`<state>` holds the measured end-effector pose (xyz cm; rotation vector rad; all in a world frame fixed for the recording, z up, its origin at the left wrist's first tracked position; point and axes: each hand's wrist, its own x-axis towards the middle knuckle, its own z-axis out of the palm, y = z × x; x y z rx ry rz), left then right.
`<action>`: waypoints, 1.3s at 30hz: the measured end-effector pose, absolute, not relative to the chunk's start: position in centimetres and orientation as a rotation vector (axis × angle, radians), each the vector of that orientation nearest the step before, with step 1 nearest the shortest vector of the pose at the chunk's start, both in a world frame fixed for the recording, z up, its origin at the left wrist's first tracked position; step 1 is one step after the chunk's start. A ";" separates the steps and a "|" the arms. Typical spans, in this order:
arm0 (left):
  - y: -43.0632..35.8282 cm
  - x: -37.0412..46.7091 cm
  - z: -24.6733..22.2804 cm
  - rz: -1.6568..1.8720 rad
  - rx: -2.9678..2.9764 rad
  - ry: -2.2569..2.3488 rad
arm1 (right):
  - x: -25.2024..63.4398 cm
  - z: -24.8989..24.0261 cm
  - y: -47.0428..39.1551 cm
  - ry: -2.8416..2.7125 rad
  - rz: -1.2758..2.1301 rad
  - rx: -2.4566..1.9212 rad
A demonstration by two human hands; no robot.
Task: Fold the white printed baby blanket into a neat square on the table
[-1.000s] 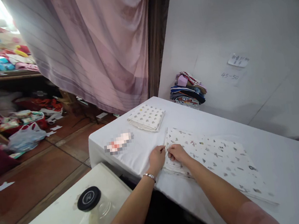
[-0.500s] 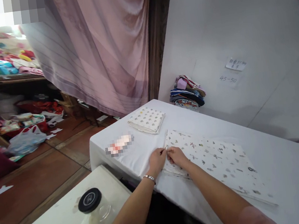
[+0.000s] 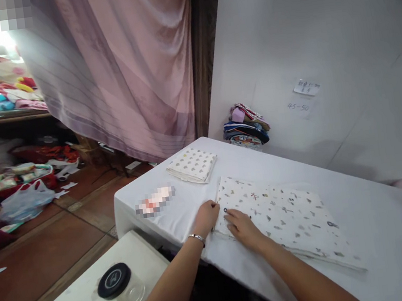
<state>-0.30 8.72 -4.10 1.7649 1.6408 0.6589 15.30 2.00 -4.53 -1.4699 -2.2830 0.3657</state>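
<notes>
"White, thin-looking cloth (image 3: 293, 217), printed with small grey and brown motifs, lies folded on the sheet-covered counter (image 3: 379, 231). Where are the hands on it?"

"Both at its left end. The left hand (image 3: 205, 217) is curled at the edge; whether its fingers pinch the fabric, I can't tell. The right hand (image 3: 246, 228) has its fingers released and a little spread, laid over the top layer."

"How would you handle that end well?"

"I take it as straightening the edge. Let the left hand anchor the border lightly, without tugging, while the right sweeps flat away from it, so the layers don't slide apart. Fabric this thin probably creases easily."

"And the near side?"

"Check that the layers meet there before pressing. The smaller folded cloth (image 3: 192, 165), near the far-left corner but apart, can stay put. Mind the bracelet (image 3: 196, 239) on the left wrist too; it might snag a thread"
</notes>
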 end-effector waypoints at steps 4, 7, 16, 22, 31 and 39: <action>9.5 0.7 -3.8 0.562 1.848 1.754 | 15.4 -4.1 1.1 -2.287 0.356 -1.483; 10.2 1.3 -3.5 0.432 1.922 1.781 | 15.3 -3.7 0.4 -2.325 0.347 -1.510; 12.7 0.8 -2.6 0.304 1.846 1.706 | 20.2 -2.8 -1.3 -2.004 0.408 -1.636; 12.0 1.3 -2.2 0.298 1.893 1.731 | 28.1 -2.8 -3.3 -1.815 0.379 -2.125; 12.3 1.2 -3.3 0.389 1.777 1.675 | 31.0 -3.7 -4.7 -1.804 0.598 -2.267; 13.0 0.8 -4.5 0.541 1.647 1.681 | 31.1 -3.5 -1.2 -1.844 0.442 -2.255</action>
